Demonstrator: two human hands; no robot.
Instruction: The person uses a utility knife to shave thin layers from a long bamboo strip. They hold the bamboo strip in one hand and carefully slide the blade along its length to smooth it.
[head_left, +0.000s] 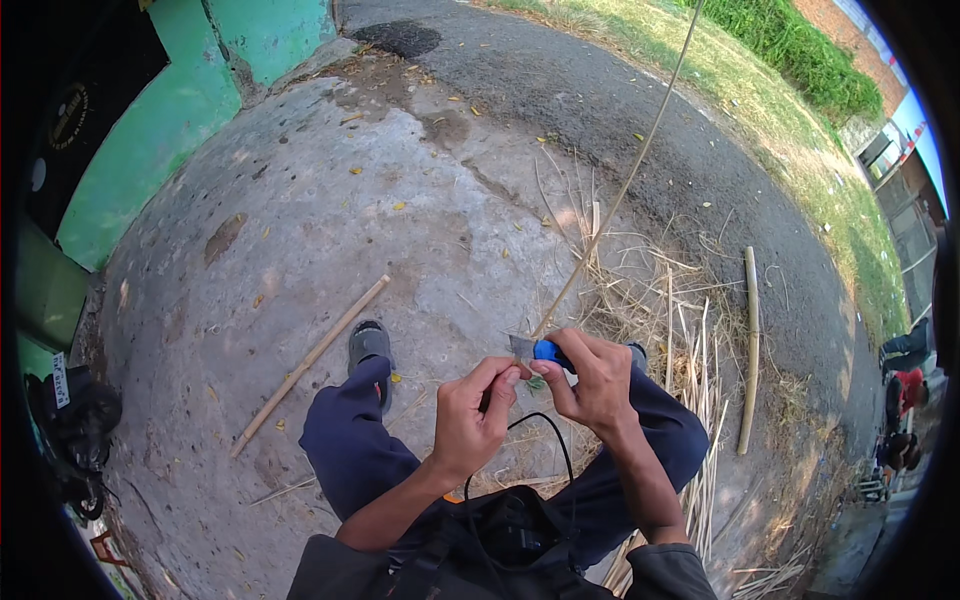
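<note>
In front of me, above my knees, my right hand [598,385] is closed round the blue handle [549,351] of a short knife. Its wide grey blade [521,346] points left, toward my other hand. A long thin bamboo strip [622,190] slants up and away to the right from the blade. My left hand [478,412] pinches at the strip's near end, thumb and forefinger together just under the blade. The blade appears to touch the strip, though the exact contact is too small to tell.
A bamboo pole [310,365] lies by my left shoe [370,345]; another [750,350] lies at the right. Split strips [700,400] and shavings [640,290] pile beside my right leg. A green wall [140,150] stands at left, a parked motorcycle [75,430] below it, grass [780,130] far right.
</note>
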